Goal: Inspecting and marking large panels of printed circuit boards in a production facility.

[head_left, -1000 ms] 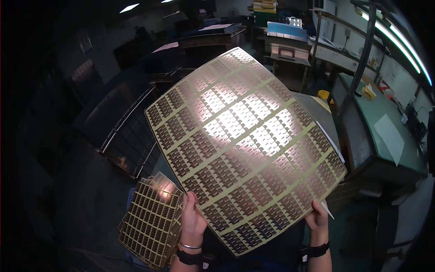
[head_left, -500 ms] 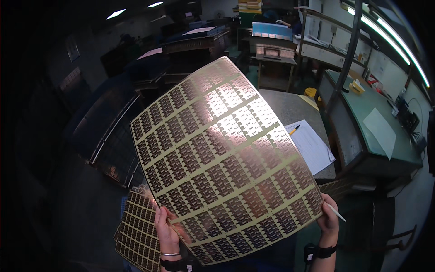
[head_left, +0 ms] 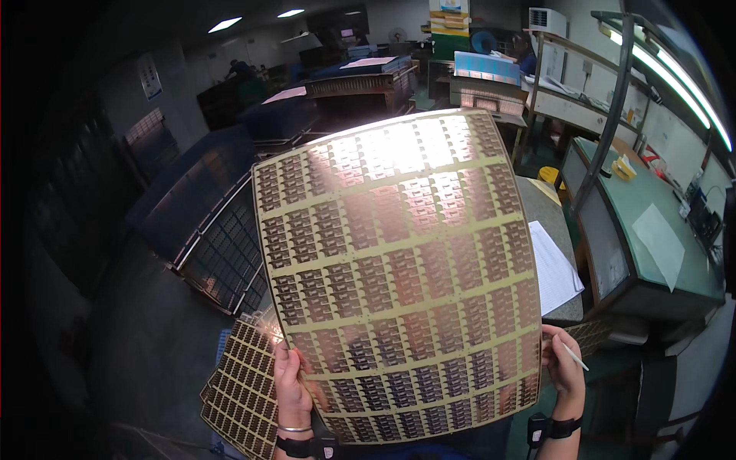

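A large, thin circuit board panel (head_left: pixel 414 287), copper-coloured with rows of repeated patterns and pale green strips between them, is held up in front of me. My left hand (head_left: pixel 293 391) grips its lower left edge, thumb up along the side. At the lower right edge, my right hand (head_left: pixel 566 372) is closed on the panel. A thin white pen-like stick (head_left: pixel 575 356) pokes out of that same hand. The fingers behind the panel are hidden. Beside my left hand lies a stack of similar panels (head_left: pixel 239 387), low down.
Behind the panel's right side is a grey table (head_left: pixel 567 309) with a white paper sheet (head_left: pixel 553 268). Farther right stands a green-topped bench (head_left: pixel 668 230) under a metal post (head_left: pixel 612 111). A rack with a dark cover (head_left: pixel 192 184) stands left. People are in the background.
The panel has turned anticlockwise to stand more upright, and its bright reflection has moved to the upper edge. Both hands still hold it. The surroundings have shifted slightly right and down in view.
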Demonstrator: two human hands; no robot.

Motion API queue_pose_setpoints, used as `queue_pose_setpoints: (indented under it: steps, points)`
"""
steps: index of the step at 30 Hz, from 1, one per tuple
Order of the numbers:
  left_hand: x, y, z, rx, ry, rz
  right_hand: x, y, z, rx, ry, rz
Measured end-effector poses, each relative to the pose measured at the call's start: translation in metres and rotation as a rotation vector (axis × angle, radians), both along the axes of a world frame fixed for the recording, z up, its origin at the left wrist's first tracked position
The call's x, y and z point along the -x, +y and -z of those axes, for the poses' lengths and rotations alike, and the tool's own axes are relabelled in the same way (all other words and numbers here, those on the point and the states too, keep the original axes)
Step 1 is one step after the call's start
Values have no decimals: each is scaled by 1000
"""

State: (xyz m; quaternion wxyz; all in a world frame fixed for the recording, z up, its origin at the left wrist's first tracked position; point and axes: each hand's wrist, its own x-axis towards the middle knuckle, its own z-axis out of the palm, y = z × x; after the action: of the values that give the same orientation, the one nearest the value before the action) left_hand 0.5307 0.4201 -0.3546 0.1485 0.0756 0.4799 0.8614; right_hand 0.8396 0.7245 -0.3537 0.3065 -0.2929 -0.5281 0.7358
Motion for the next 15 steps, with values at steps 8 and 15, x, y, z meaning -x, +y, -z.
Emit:
queue_pose_setpoints:
  steps: [8, 15]
  points:
    - [-6, 7, -8, 74, 76, 146, 10, -13, -7, -22, 190, 99]
    - [-15, 3, -14, 81, 64, 183, 2, -24, -12, -19, 193, 153]
